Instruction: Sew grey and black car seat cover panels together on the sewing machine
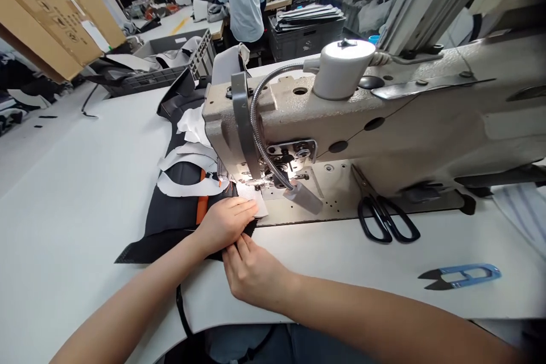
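The left hand (228, 220) lies over the black fabric (170, 213) beside the sewing machine (294, 119), likely keeping it flat — whether it grips, I cannot tell — while the right hand (258, 273) pinches the near edge, seemingly to guide it. The white tabletop (85, 193) leaves sliding room leftward; rightward, scissors (377, 207) and snips (467, 277) lie apart from the fabric.
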`<state>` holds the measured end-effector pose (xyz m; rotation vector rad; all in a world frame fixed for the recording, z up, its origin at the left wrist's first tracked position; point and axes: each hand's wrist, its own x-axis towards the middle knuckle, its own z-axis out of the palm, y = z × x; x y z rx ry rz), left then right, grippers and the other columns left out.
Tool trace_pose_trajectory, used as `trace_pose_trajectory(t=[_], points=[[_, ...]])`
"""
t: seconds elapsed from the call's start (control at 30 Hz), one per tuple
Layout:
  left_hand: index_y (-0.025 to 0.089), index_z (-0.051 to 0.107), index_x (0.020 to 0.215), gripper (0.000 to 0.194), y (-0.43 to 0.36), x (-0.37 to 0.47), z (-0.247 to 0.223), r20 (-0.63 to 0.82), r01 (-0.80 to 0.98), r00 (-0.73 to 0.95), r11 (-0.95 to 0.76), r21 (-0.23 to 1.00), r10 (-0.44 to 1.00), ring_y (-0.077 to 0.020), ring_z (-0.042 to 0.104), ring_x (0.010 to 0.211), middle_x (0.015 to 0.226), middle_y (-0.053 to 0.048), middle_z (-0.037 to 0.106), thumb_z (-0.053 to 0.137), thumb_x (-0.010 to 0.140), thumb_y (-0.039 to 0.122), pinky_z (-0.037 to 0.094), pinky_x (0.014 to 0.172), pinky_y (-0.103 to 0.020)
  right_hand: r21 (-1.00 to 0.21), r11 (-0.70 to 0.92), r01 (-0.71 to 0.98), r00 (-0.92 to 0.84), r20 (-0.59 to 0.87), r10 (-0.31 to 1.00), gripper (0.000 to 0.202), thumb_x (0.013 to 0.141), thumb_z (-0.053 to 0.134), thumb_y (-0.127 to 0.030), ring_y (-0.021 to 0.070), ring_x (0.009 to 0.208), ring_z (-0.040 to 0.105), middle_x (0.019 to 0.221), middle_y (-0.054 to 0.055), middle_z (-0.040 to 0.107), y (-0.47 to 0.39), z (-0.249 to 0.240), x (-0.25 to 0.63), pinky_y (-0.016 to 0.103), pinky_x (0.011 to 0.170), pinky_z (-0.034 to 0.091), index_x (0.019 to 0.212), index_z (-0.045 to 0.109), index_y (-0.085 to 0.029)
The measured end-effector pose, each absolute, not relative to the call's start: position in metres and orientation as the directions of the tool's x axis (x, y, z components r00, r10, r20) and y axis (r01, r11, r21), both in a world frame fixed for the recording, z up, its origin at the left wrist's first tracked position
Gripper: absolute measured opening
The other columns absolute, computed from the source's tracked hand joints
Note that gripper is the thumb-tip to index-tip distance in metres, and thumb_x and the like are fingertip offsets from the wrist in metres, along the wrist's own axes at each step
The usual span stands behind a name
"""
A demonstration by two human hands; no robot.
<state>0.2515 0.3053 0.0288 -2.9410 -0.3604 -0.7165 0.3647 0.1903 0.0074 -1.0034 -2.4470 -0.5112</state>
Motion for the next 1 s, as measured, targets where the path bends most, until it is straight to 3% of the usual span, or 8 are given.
trace_pose_trajectory(t=[0.07,0.17,0.4,0.6,0.83,1.0], points=[[0.014,0.063,0.104,0.022,0.309,0.249,0.032,0.419,0.215,0.889,-0.976,-0.022,0.187,-0.018,0.065,0.1,0.106,-0.006,0.07,0.047,0.09,0.01,0.057,0.086,-0.034,0.159,0.658,0.736,-0.621,0.546,0.562,0.03,0.083,0.043,-0.006,0.0286,0.076,0.067,0.086,0.022,0.069,0.193,0.006,0.362,0.045,0.074,0.054,0.101,0.065,0.004],[0.014,0.063,0.106,0.026,0.314,0.243,0.038,0.365,0.181,0.916,-0.983,-0.012,0.164,-0.018,0.061,0.11,0.112,-0.006,0.068,0.043,0.091,0.009,0.054,0.093,-0.034,0.102,0.697,0.71,-0.618,0.566,0.546,0.033,0.087,0.04,-0.009,0.0301,0.095,0.065,0.106,0.024,0.066,0.195,0.003,0.367,0.045,0.084,0.052,0.109,0.063,0.002],[0.018,0.067,0.1,0.021,0.314,0.243,0.037,0.41,0.202,0.888,-0.978,0.062,0.209,-0.0173,0.061,0.103,0.108,-0.006,0.069,0.049,0.091,0.015,0.054,0.088,-0.032,0.034,0.702,0.711,-0.615,0.513,0.599,0.036,0.089,0.038,-0.012,0.0316,0.104,0.062,0.11,0.024,0.064,0.188,0.004,0.372,0.046,0.091,0.049,0.115,0.06,0.001],[0.023,0.07,0.103,0.021,0.326,0.243,0.034,0.312,0.235,0.91,-0.96,0.149,0.271,-0.0207,0.055,0.104,0.113,-0.008,0.064,0.051,0.091,0.025,0.049,0.089,-0.039,-0.01,0.683,0.73,-0.609,0.444,0.657,0.041,0.089,0.041,-0.016,0.0325,0.116,0.055,0.125,0.028,0.055,0.185,0.001,0.372,0.048,0.099,0.043,0.123,0.054,0.004],[0.028,0.074,0.093,0.022,0.35,0.248,0.028,0.342,0.291,0.89,-0.953,0.085,0.303,-0.0186,0.055,0.088,0.087,-0.005,0.065,0.053,0.091,0.031,0.048,0.08,-0.034,-0.166,0.622,0.765,-0.539,0.365,0.759,0.054,0.089,0.046,-0.034,0.0372,0.127,0.043,0.136,0.024,0.047,0.197,0.003,0.375,0.05,0.106,0.038,0.129,0.05,0.003],[0.027,0.074,0.094,0.023,0.365,0.254,0.023,0.363,0.31,0.866,-0.939,0.148,0.343,-0.0177,0.059,0.085,0.084,-0.005,0.067,0.052,0.09,0.03,0.049,0.079,-0.033,-0.267,0.568,0.779,-0.499,0.285,0.818,0.061,0.09,0.046,-0.039,0.0382,0.132,0.036,0.141,0.024,0.041,0.209,0.008,0.378,0.051,0.109,0.033,0.134,0.045,0.003]])
